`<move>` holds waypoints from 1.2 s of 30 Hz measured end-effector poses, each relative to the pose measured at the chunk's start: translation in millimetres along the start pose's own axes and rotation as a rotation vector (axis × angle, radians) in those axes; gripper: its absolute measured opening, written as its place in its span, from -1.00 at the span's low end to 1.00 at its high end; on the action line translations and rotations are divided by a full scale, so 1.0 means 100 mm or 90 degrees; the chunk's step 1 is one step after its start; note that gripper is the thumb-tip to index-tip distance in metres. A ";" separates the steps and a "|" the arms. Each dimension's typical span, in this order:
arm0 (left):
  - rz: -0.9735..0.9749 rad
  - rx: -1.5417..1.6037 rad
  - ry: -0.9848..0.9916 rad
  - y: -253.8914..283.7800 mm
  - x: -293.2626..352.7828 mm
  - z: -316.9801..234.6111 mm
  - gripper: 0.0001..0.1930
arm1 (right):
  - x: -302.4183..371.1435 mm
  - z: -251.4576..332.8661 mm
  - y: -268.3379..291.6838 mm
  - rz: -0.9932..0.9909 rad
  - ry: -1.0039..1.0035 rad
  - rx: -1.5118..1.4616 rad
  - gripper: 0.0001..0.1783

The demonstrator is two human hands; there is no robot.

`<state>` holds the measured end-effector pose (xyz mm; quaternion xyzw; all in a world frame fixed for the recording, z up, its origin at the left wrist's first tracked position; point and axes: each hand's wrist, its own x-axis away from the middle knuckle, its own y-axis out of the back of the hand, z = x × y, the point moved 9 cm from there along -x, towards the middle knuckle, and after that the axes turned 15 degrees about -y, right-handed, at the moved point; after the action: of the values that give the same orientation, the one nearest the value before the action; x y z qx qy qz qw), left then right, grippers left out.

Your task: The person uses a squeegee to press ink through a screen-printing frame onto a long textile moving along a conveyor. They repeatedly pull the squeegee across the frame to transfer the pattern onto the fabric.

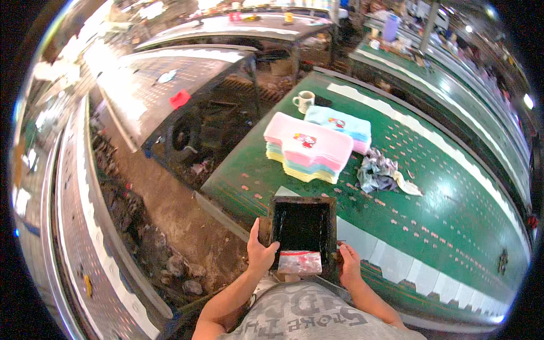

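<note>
In front of my body I hold a dark rectangular frame (333,224), like a small screen-printing frame, with a black inside. My left hand (262,253) is closed on its left side, the index finger stretched along the edge. At the right side my right hand (349,264) grips the frame near its lower corner. A whitish, red-edged flat piece (300,262) rests within the frame's near end; its exact kind is unclear. Beyond the frame, a stack of cut cloth pieces (306,144), pink on top with a printed figure, lies on the green table (453,209).
A second cloth stack (340,120), light blue on top, sits behind the first. Near them are a mug (305,102) and a crumpled rag (378,171). White strips line the table's edges. More long tables (187,73) stand left and behind, with a dirt floor (170,209) between.
</note>
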<state>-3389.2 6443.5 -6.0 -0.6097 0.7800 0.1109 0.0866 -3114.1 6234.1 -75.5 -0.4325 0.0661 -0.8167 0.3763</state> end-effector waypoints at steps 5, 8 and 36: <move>0.146 0.024 -0.049 -0.40 -0.57 0.27 0.07 | 0.23 -0.15 0.03 -0.051 0.054 -0.119 -0.45; 0.211 0.107 -0.041 -0.53 -0.76 0.52 0.06 | 0.16 -0.47 0.11 -0.103 0.088 -0.126 -0.32; 0.325 0.056 -0.072 -0.33 -1.21 1.43 0.07 | 0.04 -0.45 -2.32 -0.303 0.422 1.053 -0.51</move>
<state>-3327.7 6588.1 -112.5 -0.3816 0.9067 0.1288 0.1257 -3278.9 6386.2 0.2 0.2280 -0.5249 -0.7419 0.3495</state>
